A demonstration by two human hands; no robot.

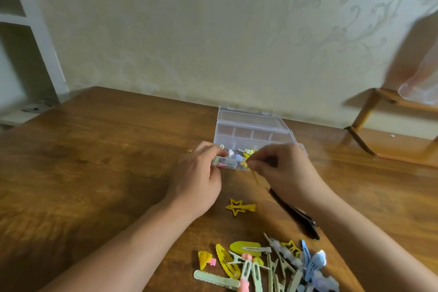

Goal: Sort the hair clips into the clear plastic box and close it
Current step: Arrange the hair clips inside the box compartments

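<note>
Pinching a small yellow clip (pixel 246 164) over the clear box (pixel 251 135), the right hand (pixel 282 168) worked; the left hand (pixel 199 178) gripped the box's near-left corner.

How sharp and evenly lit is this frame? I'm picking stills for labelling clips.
Head view: wide-angle bending curves the table edge; light is soft and dim, without harsh glare. The hands and the clear plastic box are slightly motion-blurred, and the clip pile at the bottom is soft. A pale smear at the right edge is too blurred to identify.

Box front compartments (pixel 233 161) blurred, hidden behind both hands; clip pile (pixel 272 268) cut off at bottom edge.
</note>
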